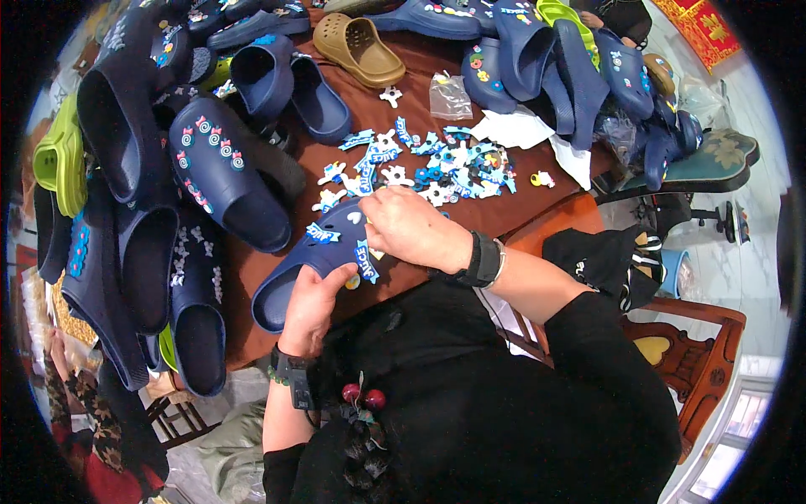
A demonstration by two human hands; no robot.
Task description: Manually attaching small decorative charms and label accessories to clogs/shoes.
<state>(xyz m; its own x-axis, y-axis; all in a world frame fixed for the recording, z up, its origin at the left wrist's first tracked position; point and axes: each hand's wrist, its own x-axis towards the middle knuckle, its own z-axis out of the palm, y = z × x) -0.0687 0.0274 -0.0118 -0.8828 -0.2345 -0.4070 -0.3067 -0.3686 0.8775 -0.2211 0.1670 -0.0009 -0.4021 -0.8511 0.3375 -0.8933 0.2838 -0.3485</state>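
Right now we hold a dark blue clog point(315, 256) at the near edge of the brown surface point(420, 92), its long axis running diagonally with the open heel end toward our lower left and the toe up to the right. Our left hand point(312, 307) has its fingers clamped on the clog's side, while our right hand point(411, 227) presses down on its top, fingers together. Loose blue and white charms point(437, 164) lie scattered just beyond.

Left hand point(309, 309) apparently in a grip, right hand point(411, 228) pressing down.
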